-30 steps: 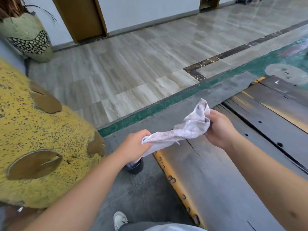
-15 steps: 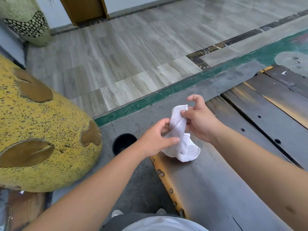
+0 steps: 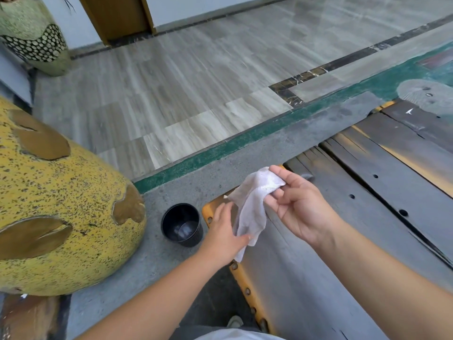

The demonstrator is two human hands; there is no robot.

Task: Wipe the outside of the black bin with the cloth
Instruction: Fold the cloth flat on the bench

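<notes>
— White terry, that cloth. From the head view, the right hand pinches its top end between thumb and fingertips, and the rest hangs down limp.

— And the left hand?

— Fingers spread fairly wide and flat against the hanging cloth's left side; the thumb presses its lower end. Whether it truly grips, I cannot tell.

— Where is the black bin?

— On the grey concrete floor, upright, mouth open, just left of the left hand and not touched by either hand or the cloth. It stands between the big yellow speckled pot on the left and the yellow-edged dark wooden platform on the right.

— Anything farther off?

— A green strip borders the concrete, then pale striped tiles run far back to a brown door. A green patterned vase sits far left. Near the bottom edge, a shoe tip shows.
</notes>
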